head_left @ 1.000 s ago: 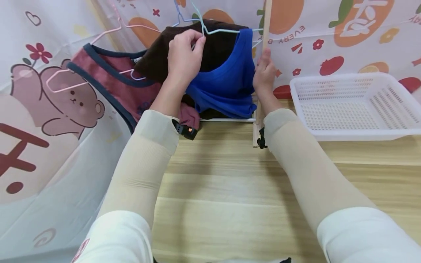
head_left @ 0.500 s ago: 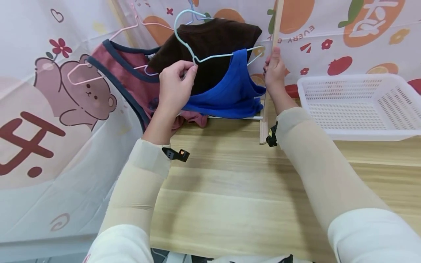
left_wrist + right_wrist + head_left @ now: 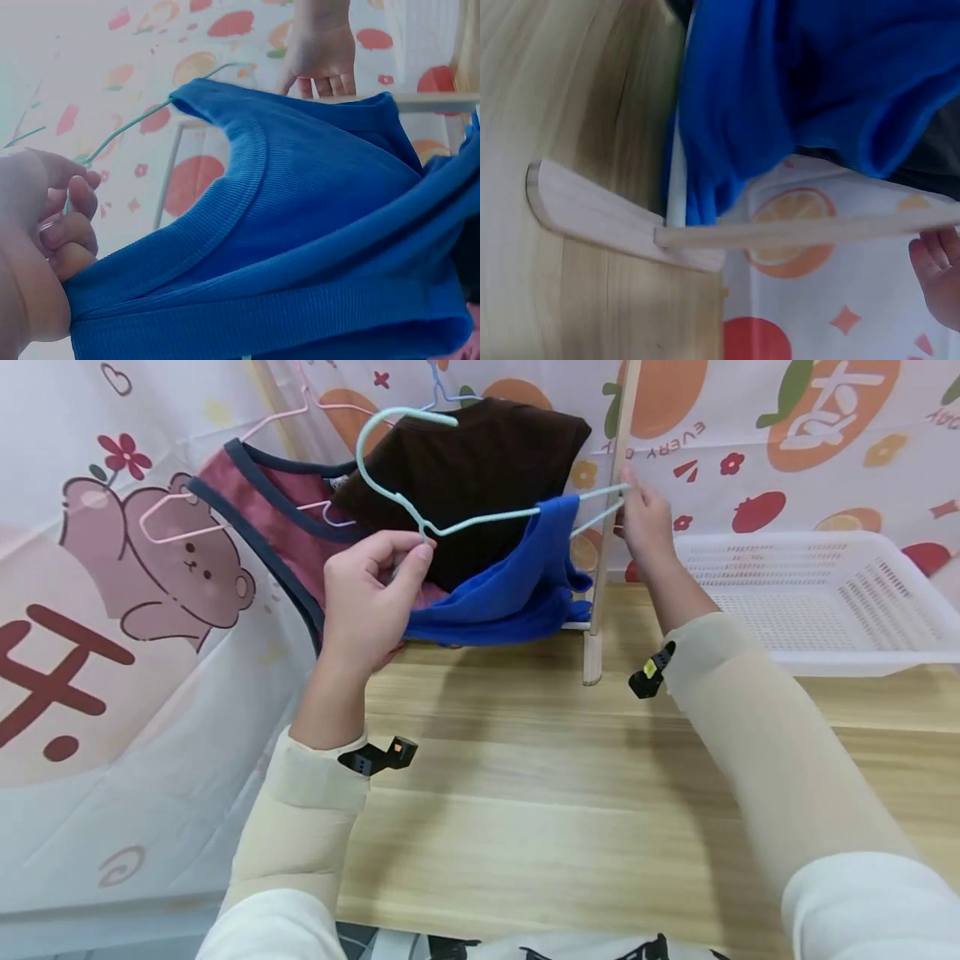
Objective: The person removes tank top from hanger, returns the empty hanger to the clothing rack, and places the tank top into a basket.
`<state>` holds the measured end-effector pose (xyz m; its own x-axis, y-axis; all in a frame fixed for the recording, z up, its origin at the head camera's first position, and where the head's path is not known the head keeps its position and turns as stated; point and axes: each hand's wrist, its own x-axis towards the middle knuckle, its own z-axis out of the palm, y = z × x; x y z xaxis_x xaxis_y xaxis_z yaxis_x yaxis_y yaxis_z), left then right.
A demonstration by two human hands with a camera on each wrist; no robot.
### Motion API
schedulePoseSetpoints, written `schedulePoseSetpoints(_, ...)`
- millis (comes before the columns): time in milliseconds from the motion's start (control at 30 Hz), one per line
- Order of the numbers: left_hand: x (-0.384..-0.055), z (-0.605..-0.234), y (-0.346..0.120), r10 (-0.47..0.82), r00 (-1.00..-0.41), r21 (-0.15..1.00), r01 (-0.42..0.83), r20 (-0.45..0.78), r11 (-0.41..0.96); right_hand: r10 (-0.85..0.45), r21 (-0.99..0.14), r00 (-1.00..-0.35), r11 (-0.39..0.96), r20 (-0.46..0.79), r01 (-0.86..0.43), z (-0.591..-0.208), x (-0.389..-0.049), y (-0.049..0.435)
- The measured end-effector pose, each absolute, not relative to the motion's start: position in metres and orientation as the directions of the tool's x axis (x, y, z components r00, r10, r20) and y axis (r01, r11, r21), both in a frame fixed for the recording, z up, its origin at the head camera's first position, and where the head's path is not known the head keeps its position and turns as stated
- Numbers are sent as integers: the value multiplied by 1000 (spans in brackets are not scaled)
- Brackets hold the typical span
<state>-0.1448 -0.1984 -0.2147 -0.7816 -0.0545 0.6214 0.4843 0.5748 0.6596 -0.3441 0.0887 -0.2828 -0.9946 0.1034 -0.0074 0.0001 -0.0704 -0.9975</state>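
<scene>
In the head view my left hand (image 3: pixel 375 593) pinches the neck of a mint-green hanger (image 3: pixel 487 518) between thumb and fingertips, below its hook. A blue tank top (image 3: pixel 510 593) hangs from the hanger's right arm, its lower part bunched. The left wrist view shows the top's ribbed neckline (image 3: pixel 251 161) close beside that hand. My right hand (image 3: pixel 648 527) is beside the upright wooden post (image 3: pixel 611 510) of a small rack, fingers extended at the post. The hanger's right end overlaps those fingers in the head view. In the right wrist view, the right hand's fingers (image 3: pixel 930 251) show just at the post.
Behind hang a dark brown shirt (image 3: pixel 480 477) and a pink vest with navy trim (image 3: pixel 270 518) on a pink hanger. A white plastic basket (image 3: pixel 832 664) stands at the right on the wooden table (image 3: pixel 480 793). A printed cloth (image 3: pixel 810 502) covers the wall.
My left hand has drawn the mint hanger down and toward me, away from the other hangers, bringing the blue tank top along. My right hand has shifted slightly right from the post.
</scene>
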Motion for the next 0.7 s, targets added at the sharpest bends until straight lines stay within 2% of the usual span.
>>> schedulePoseSetpoints(167,-137,-227,-189,43,-794,668,537,606,516,155,-986,-980,-96,122,-138,-286,-317,116)
schedulePoseSetpoints(267,-138,-240,-183,95,-802,667,549,589,504,146,-970,-960,-1,241,-243,-295,-293,130)
schedulePoseSetpoints(367,-141,-253,-175,138,-804,646,555,578,524,58,-915,-929,206,365,-346,-306,-266,138)
schedulePoseSetpoints(467,-142,-263,-166,166,-819,653,544,549,527,-99,-807,-887,380,452,-453,-316,-243,143)
schedulePoseSetpoints(600,-143,-272,-154,173,-844,680,516,507,522,-274,-680,-822,463,500,-568,-326,-219,147)
schedulePoseSetpoints(700,-144,-276,-147,169,-865,710,486,472,510,-320,-617,-784,488,532,-618,-331,-207,150)
